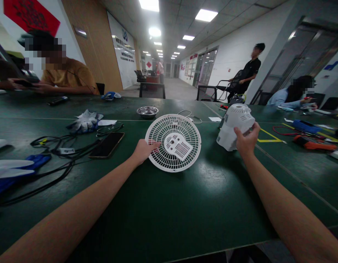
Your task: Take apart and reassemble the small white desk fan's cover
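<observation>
My left hand grips the left rim of a round white fan grille, thumb over its ribs and the other fingers hidden beneath. A slotted plate forms the grille's centre. Over to the right, my right hand holds a white plastic housing by its right side. Vent slots and a round opening show on the housing's top, and it leans a little. A thin pale cable lies behind the grille.
A metal bowl stands behind the grille. Left lie a phone, black cables and work gloves. Right are an orange tool, a blue case and yellow tape. Other people sit or stand beyond the table.
</observation>
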The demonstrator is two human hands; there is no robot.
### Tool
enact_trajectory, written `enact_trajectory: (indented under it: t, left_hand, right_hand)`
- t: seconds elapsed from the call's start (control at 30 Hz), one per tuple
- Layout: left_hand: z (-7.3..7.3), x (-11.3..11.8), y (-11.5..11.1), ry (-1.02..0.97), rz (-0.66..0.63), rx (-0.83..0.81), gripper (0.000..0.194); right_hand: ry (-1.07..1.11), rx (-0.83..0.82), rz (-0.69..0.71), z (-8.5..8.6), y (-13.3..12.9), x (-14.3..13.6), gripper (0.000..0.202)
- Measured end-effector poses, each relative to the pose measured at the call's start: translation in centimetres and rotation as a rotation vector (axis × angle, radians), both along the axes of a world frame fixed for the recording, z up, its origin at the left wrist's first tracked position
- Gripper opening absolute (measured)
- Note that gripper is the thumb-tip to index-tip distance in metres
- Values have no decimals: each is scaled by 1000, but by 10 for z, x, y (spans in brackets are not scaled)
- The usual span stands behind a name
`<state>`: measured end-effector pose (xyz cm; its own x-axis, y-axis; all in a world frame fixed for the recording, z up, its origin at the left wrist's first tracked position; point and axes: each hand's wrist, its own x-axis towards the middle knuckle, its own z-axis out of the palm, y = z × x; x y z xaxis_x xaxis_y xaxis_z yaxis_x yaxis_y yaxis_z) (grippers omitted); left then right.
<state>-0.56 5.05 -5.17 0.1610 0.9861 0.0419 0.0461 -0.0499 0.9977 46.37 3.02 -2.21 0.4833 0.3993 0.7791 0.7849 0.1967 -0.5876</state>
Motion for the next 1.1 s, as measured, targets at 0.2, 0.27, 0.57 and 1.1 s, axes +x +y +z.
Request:
enact_trajectory:
  t: [0.2,0.27,0.57,1.1]
  left_hand:
    - [-2,0,2,-11,2,4,23]
    - [-1,0,1,-4,-1,8,22]
    - [7,2,-6,8,2,-3,19]
    - [7,3,-6,10,23,-8,17]
  right_hand:
    - [35,71,-24,-2,0,2,77]
    - [23,69,-79,-1,-1,2,76]
    - [-110,191,-147,16,-13,-17,79]
    - [-78,-622,161,-30,1,-107,73]
